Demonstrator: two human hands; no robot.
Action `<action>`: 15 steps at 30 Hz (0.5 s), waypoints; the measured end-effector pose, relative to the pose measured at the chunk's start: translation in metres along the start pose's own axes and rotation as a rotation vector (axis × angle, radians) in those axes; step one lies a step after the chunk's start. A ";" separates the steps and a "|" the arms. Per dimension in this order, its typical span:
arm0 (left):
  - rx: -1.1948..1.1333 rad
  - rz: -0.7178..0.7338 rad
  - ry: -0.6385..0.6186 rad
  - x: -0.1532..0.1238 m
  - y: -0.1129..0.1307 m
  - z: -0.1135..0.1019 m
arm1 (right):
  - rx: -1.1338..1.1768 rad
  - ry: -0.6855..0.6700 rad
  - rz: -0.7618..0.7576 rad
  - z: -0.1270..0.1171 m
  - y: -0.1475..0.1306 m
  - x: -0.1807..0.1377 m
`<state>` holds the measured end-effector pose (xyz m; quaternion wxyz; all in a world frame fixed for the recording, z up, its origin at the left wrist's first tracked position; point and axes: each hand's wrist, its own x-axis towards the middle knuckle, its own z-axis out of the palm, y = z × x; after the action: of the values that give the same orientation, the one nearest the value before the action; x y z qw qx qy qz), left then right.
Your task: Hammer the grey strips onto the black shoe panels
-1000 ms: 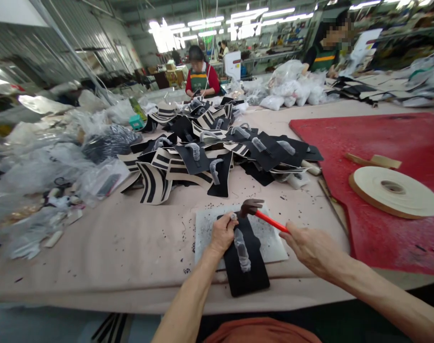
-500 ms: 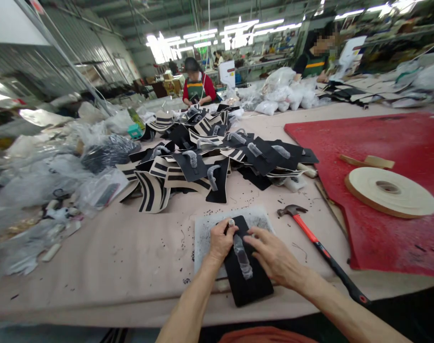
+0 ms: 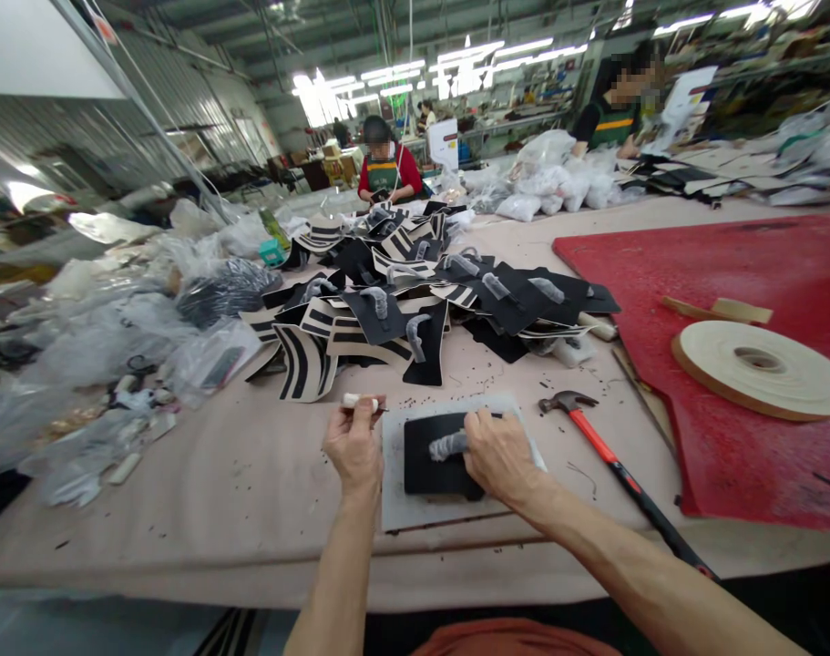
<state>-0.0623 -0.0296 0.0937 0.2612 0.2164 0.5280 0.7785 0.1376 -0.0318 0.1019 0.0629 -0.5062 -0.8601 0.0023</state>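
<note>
While pinching a punch [image 3: 360, 401], my left hand [image 3: 353, 448] is hovering. My right hand [image 3: 500, 456] is gripping the black piece [image 3: 425, 460] — table's [image 3: 251, 492] near edge.

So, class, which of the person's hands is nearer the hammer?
Right. The right hand holds the black piece just left of the hammer; the left hand is farther left, beyond that piece, pinching a white tool.

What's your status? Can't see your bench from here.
Left hand grips white-handled tool. Right hand holds black piece on grey pad. Hammer lies beside, untouched.
</note>
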 end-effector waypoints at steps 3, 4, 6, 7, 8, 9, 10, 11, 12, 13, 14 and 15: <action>0.076 0.052 -0.034 -0.004 0.013 -0.017 | 0.054 -0.105 0.164 -0.008 -0.003 0.007; 0.107 0.034 -0.056 -0.008 0.010 -0.021 | 0.085 -0.134 0.205 -0.006 -0.004 0.006; 0.161 -0.033 -0.108 -0.016 -0.004 -0.027 | 0.153 -0.165 0.238 0.002 -0.007 -0.001; 0.181 -0.067 -0.132 -0.021 -0.013 -0.028 | 0.186 -0.174 0.242 0.008 -0.009 -0.005; 0.195 -0.097 -0.158 -0.026 -0.022 -0.029 | 0.217 -0.176 0.248 0.014 -0.010 -0.010; 0.203 -0.121 -0.185 -0.030 -0.030 -0.028 | 0.245 -0.173 0.258 0.020 -0.012 -0.014; 0.208 -0.142 -0.219 -0.033 -0.038 -0.027 | 0.269 -0.169 0.270 0.025 -0.014 -0.017; 0.209 -0.159 -0.258 -0.035 -0.044 -0.024 | 0.289 -0.165 0.278 0.029 -0.016 -0.020; 0.209 -0.175 -0.302 -0.036 -0.050 -0.021 | 0.304 -0.162 0.284 0.033 -0.017 -0.022; 0.207 -0.187 -0.346 -0.037 -0.054 -0.017 | 0.319 -0.161 0.284 0.036 -0.019 -0.022; 0.207 -0.193 -0.384 -0.037 -0.059 -0.012 | 0.333 -0.167 0.285 0.039 -0.020 -0.022; 0.209 -0.196 -0.418 -0.035 -0.063 -0.006 | 0.349 -0.180 0.288 0.041 -0.021 -0.022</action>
<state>-0.0275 -0.0373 0.0302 0.4152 0.3461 0.5588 0.6290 0.1253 -0.0586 0.0599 0.0716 -0.6028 -0.7677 0.2052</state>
